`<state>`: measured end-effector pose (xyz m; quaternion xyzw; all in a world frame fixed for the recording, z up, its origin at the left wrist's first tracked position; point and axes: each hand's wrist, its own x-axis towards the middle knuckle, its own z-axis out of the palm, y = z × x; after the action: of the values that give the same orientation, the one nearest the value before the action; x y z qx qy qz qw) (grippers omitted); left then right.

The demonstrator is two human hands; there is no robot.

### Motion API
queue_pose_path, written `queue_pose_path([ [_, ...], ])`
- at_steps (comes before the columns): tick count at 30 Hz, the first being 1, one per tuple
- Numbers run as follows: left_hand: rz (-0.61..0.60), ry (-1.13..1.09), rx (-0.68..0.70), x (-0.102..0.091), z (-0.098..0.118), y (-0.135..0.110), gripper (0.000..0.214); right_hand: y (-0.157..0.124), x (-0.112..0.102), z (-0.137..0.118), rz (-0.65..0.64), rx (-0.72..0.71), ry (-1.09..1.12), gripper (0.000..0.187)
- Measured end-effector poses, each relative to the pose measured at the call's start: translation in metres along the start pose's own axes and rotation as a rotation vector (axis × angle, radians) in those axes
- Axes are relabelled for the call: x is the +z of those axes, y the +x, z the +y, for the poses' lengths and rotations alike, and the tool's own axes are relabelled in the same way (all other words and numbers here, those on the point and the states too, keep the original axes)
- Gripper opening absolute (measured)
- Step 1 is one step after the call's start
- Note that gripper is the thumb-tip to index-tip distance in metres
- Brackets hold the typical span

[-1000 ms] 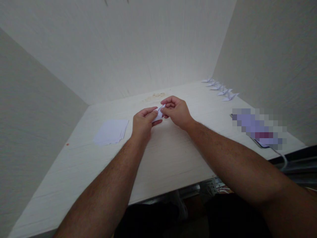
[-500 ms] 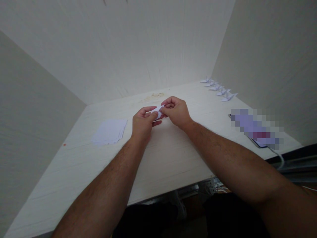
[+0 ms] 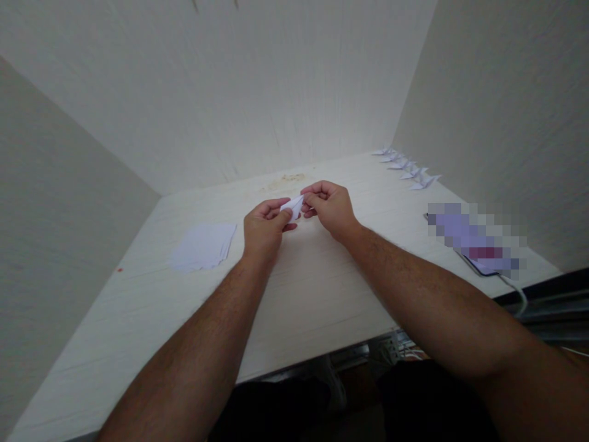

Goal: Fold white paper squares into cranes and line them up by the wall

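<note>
A small piece of folded white paper (image 3: 291,209) is held between my two hands above the middle of the table. My left hand (image 3: 264,228) pinches its left part, with the thumb on top and the fingers behind. At its upper right point, my right hand (image 3: 330,207) grips the tip between thumb and forefinger. A crease line runs along the paper toward that tip. The fingers hide part of the paper's edges.
A stack of white paper sheets (image 3: 205,245) lies on the white table (image 3: 313,307) at left. Several folded paper cranes (image 3: 424,180) stand in a row at the back right. Nearer is a blurred-out phone-like device (image 3: 478,242) with a white cable (image 3: 519,291). Walls enclose three sides.
The fold at the paper's right tip now lies flatter, and more of the paper's face shows. My right fingers have shifted slightly outward to the tip; my left hand has barely moved.
</note>
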<state>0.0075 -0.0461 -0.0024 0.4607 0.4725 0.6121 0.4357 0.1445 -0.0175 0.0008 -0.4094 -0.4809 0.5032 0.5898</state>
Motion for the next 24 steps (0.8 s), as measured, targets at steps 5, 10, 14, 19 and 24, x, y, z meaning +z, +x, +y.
queue_pose_path([
  [5,0.034,-0.014,0.032,0.0011,0.0011,-0.0008,0.026,-0.0043,0.0006,-0.0017,-0.062,0.037,0.049,0.023],
  [10,0.001,-0.013,0.035,0.0018,0.0001,-0.0016,0.027,-0.0072,0.0004,0.0004,-0.17,0.024,-0.014,0.02],
  [14,-0.021,-0.019,0.04,0.0013,-0.0008,-0.0014,0.025,-0.0054,0.0001,0.0023,-0.14,0.002,0.011,0.013],
  [19,-0.047,-0.025,0.033,0.0011,0.0005,-0.0026,0.031,-0.0031,0.0003,0.0026,-0.135,-0.005,0.037,0.012],
  [24,-0.008,0.014,0.028,0.0017,0.001,-0.0028,0.025,-0.0033,-0.0007,0.0036,-0.155,-0.001,0.075,0.019],
])
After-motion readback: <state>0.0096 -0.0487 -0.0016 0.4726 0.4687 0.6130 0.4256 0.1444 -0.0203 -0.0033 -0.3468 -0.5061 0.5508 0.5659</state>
